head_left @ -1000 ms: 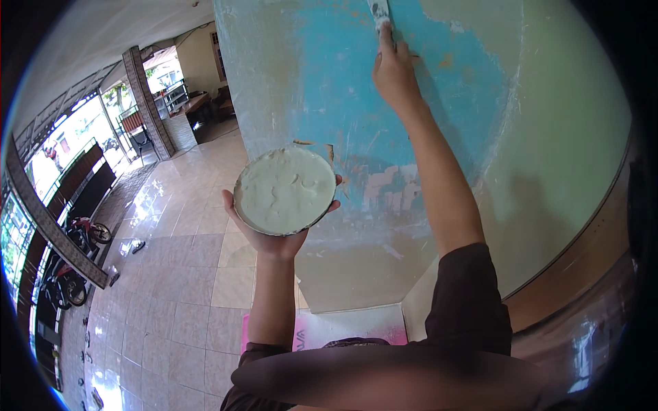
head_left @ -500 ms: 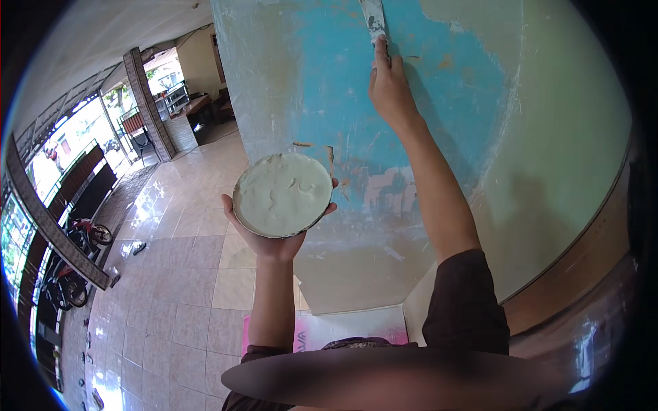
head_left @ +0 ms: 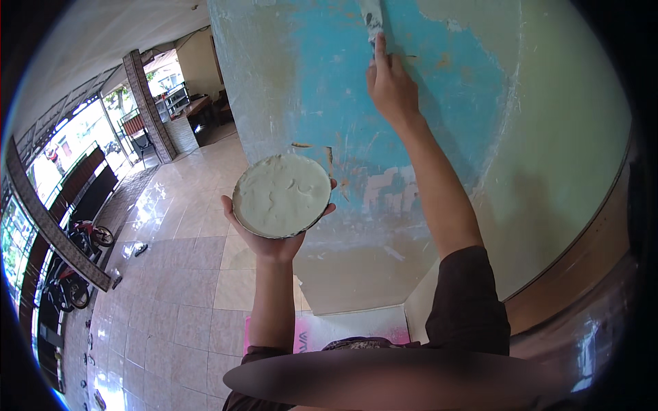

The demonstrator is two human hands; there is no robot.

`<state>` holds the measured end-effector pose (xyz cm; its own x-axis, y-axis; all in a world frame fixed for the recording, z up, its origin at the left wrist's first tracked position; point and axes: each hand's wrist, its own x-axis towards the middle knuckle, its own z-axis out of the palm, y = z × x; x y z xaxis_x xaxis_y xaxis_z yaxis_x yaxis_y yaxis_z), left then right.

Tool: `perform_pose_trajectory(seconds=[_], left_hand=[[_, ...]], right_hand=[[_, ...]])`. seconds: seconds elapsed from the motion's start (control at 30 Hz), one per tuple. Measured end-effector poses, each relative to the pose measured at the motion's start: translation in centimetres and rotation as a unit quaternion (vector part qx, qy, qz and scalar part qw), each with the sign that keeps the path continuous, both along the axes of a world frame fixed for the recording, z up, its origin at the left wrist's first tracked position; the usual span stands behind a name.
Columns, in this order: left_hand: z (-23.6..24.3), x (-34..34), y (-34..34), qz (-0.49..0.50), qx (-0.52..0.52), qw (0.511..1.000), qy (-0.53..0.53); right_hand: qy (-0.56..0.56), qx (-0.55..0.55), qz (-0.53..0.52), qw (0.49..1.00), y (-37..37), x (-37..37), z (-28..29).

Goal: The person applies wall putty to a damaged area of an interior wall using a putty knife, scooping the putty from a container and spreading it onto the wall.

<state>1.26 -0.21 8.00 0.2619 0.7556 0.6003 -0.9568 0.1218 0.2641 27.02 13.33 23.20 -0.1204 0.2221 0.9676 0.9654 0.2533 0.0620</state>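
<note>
My left hand [head_left: 274,245] holds up a round, shallow container of pale putty [head_left: 281,195] from below, the thumb on its left side and fingertips showing at its right. The putty surface is mostly smooth with a few ridges. My right hand [head_left: 394,85], raised high, grips a putty knife [head_left: 372,20] with the index finger stretched along it. The whitish-smeared blade points up at the wall [head_left: 343,89] and runs to the top edge of view. Blue paint with scuffs and tan spots covers this part of the wall, with bare grey-green areas around it.
Small dark gouges [head_left: 329,154] mark the wall right of the container. A pink and white package [head_left: 308,329] lies at the wall's foot. Glossy floor tiles [head_left: 178,274] stretch left toward a pillar [head_left: 147,103], parked motorcycles [head_left: 68,281] and a gate. Brown panelling [head_left: 569,288] runs along the right.
My right hand and the putty knife have shifted very slightly upward along the wall. The left hand and the container stay nearly in place.
</note>
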Motion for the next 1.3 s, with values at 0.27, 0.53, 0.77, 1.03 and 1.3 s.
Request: perform_pose_trajectory(seconds=[0.27,0.53,0.77,1.03,1.3], left_hand=[[0.1,0.4,0.0,-0.044,0.016,0.999,-0.014],[0.1,0.8,0.4,-0.017,0.008,1.0,0.005],[-0.4,0.2,0.6,0.016,-0.007,1.0,0.009],[-0.8,0.8,0.8,0.016,-0.026,1.0,0.001],[-0.8,0.3,0.3,0.055,-0.045,0.997,0.013]], right_hand=[[-0.062,0.116,-0.028,0.991,2.5,2.1,-0.2],[-0.036,0.101,-0.053,0.993,1.5,0.9,3.9],[-0.039,0.076,-0.014,0.996,1.3,1.4,0.2],[-0.06,0.136,-0.026,0.989,2.6,1.5,2.2],[-0.04,0.065,-0.048,0.996,1.5,1.1,3.7]])
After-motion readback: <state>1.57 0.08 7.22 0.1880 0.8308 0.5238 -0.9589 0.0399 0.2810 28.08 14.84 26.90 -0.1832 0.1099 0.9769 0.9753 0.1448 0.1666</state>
